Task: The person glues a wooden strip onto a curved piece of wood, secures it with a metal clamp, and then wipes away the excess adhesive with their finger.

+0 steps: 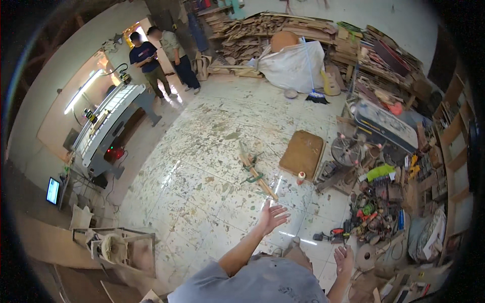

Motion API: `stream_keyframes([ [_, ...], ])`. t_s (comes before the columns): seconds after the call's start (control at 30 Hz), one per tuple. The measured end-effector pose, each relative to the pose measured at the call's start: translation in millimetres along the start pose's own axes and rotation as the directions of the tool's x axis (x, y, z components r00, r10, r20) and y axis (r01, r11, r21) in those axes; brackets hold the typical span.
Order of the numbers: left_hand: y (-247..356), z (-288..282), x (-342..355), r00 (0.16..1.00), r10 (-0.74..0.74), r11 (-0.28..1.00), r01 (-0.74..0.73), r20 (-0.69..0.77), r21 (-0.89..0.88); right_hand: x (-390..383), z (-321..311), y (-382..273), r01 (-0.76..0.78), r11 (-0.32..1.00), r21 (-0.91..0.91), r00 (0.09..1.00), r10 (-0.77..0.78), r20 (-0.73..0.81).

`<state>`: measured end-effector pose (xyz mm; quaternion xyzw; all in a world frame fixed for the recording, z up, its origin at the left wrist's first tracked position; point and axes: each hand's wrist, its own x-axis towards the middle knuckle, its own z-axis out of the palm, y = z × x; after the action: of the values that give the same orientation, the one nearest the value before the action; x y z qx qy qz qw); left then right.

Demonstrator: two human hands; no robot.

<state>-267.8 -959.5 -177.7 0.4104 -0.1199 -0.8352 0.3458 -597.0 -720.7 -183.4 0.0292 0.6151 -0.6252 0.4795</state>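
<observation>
My left hand is held out in front of me, palm showing and fingers spread, with nothing in it. Just beyond its fingertips, long wooden strips lie on the floor with green clamps on them. Lower and to the right, my right hand is raised with its fingers apart and seems to hold nothing. Close to it on the floor are red-and-black hand tools. A small white bottle with a red tip stands beside a brown rectangular board.
Tools and parts crowd the right side. At the back are stacked wood scraps, a white sack and a blue broom. Two people stand near a long machine at left. A wooden frame sits lower left.
</observation>
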Motion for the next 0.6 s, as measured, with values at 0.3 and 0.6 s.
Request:
stream_keyframes([
  [0.3,103,-117,7,0.881,0.244,0.891,-0.369,-0.406,-0.265,182,153,-1,-0.158,0.987,0.008,0.983,0.157,0.096],
  [0.6,177,-173,-51,0.643,0.379,0.658,-0.693,-0.665,-0.295,187,455,-15,-0.077,0.874,-0.48,0.767,0.359,0.531],
])
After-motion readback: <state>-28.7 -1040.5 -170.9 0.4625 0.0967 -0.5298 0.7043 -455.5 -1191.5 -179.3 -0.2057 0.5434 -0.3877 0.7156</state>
